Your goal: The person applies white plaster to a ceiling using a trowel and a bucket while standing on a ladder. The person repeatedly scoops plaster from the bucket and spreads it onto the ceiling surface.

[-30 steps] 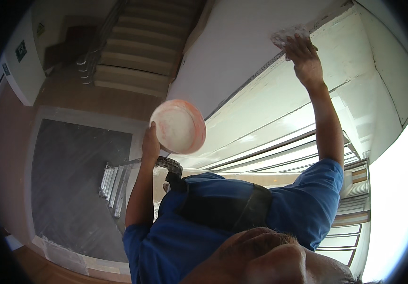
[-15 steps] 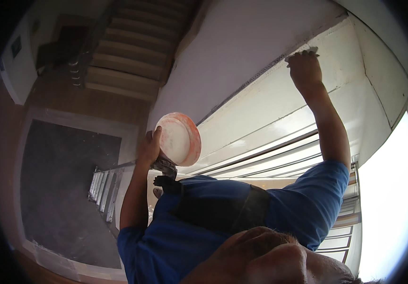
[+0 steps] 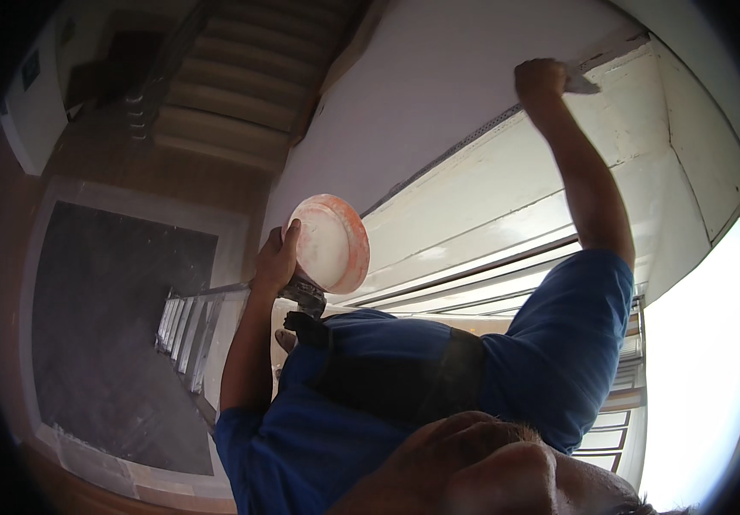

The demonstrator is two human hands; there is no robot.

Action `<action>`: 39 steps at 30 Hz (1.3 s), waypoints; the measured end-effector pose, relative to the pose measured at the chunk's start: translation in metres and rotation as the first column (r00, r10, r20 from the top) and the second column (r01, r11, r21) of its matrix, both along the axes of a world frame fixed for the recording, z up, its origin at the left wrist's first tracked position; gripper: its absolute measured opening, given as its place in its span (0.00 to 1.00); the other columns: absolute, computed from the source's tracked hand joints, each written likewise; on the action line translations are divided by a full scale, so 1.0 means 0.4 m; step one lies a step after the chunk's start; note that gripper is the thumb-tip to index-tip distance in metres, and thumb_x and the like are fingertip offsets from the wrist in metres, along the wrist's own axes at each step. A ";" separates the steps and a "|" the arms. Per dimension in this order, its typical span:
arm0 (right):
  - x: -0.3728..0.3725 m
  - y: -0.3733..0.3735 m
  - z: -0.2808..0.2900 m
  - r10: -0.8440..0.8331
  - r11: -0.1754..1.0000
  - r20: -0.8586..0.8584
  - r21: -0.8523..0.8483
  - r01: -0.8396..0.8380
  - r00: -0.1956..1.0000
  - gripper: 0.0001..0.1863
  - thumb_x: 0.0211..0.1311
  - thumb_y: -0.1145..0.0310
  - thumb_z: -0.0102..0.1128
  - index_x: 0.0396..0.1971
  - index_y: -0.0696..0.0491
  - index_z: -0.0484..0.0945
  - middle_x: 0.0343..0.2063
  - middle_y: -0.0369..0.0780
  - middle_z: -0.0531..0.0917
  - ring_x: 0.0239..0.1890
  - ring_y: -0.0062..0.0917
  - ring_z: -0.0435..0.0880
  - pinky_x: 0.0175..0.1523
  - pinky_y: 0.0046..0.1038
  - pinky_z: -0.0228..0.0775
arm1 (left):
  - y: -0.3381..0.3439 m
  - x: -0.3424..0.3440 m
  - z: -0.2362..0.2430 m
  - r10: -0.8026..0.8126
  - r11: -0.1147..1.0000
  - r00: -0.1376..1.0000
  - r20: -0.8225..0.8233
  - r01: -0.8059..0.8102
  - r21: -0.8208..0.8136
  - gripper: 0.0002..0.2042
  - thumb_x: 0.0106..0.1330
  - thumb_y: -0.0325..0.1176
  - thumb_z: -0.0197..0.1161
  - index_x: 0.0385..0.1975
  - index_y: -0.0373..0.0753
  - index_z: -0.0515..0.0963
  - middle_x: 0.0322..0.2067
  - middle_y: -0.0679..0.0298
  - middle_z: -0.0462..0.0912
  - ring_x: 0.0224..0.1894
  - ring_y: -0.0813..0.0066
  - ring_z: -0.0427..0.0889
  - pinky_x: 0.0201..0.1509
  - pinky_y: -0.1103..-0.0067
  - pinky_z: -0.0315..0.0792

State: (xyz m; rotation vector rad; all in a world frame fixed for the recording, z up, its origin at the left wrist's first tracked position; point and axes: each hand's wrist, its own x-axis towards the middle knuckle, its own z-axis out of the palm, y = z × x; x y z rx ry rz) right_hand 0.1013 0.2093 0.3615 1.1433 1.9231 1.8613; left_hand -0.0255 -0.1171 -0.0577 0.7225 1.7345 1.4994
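Note:
My left hand (image 3: 277,259) grips the rim of a round orange basin (image 3: 359,249), thumb over the edge. White paste, like filler or plaster, coats its inside. High on the right, my right hand (image 3: 541,79) is closed round a putty knife (image 3: 582,82); its handle is hidden in the fist and the blade points right. The blade lies over the edge between the lilac-grey wall (image 3: 421,94) and the pale panel (image 3: 507,184); whether it touches the surface I cannot tell. A perforated corner bead (image 3: 473,136) runs along that edge.
Stairs (image 3: 228,112) stand at the far left, above a dark floor panel (image 3: 112,343) with a pale border. A ladder (image 3: 185,335) stands at my left side. Railing bars (image 3: 473,279) and a bright window (image 3: 700,369) are on the right.
My right hand has moved up and left, and its wrist has turned so the putty knife's blade now sticks out to the right. The basin has shifted slightly up and right.

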 end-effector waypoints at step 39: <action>0.013 -0.117 0.264 0.112 0.975 0.082 0.182 -0.126 0.990 0.09 0.67 0.64 0.55 0.34 0.44 0.86 0.31 0.36 0.88 0.40 0.30 0.88 0.44 0.35 0.77 | 0.011 0.001 -0.044 0.031 0.999 0.999 -0.041 -0.030 0.021 0.42 0.67 0.69 0.47 0.56 0.29 0.73 0.48 0.37 0.80 0.55 0.42 0.79 0.60 0.63 0.69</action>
